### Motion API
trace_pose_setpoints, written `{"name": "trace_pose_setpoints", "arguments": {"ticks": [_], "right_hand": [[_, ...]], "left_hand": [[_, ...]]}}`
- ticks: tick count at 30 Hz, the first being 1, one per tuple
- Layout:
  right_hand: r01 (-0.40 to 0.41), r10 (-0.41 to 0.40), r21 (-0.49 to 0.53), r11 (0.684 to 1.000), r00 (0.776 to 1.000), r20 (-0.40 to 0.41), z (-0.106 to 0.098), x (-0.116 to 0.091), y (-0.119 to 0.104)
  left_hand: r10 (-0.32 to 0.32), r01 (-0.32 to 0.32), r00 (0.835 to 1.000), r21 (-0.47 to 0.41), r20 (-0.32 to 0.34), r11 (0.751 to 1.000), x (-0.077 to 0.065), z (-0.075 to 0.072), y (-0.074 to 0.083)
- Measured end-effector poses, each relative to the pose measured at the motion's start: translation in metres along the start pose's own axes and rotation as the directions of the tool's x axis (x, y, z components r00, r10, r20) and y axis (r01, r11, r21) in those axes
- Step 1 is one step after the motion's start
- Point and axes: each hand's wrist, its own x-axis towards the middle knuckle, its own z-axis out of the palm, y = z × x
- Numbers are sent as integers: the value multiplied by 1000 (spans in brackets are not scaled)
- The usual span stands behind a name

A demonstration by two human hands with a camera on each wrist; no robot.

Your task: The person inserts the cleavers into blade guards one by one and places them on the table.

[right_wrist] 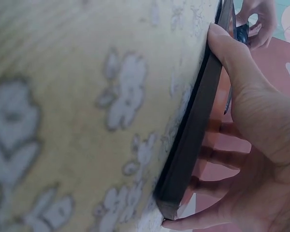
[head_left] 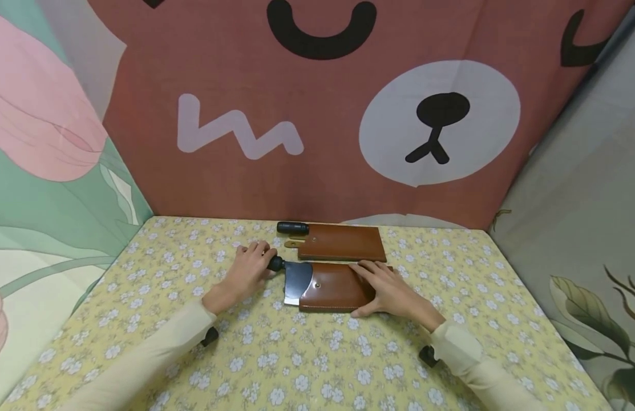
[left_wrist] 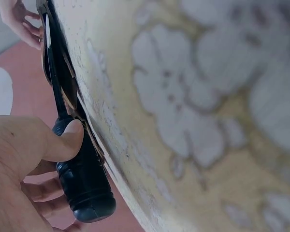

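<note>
A cleaver with a broad dark blade [head_left: 298,281] lies partly inside a brown leather sheath [head_left: 330,292]; the blade's handle end and bright lower edge show outside it. My left hand [head_left: 247,264] pinches the cleaver's black handle [left_wrist: 84,179], thumb on one side and fingers curled behind. On the right end of the sheath, my right hand [head_left: 386,288] grips across its width. Its thumb lies along the near edge, and its fingers reach over the top face, as the right wrist view shows. The inserted part of the blade is hidden by leather.
Just behind lies a second brown sheath [head_left: 343,241] with a black handle [head_left: 292,228] and a small strap [head_left: 294,244] at its left end. A yellow floral cloth [head_left: 317,359] covers the table. Printed fabric [head_left: 327,171] hangs at the back and sides.
</note>
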Motion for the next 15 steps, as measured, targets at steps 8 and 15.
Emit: {"name": "trace_pose_setpoints", "arguments": {"ticks": [8, 15], "right_hand": [[13, -13, 20, 1000, 1000, 12, 1, 8, -7], [-3, 1, 35, 999, 999, 46, 1, 14, -15]], "left_hand": [[-4, 4, 1000, -11, -7, 1000, 3, 1, 7], [-5, 4, 1000, -54, -11, 999, 6, 1, 14]]}}
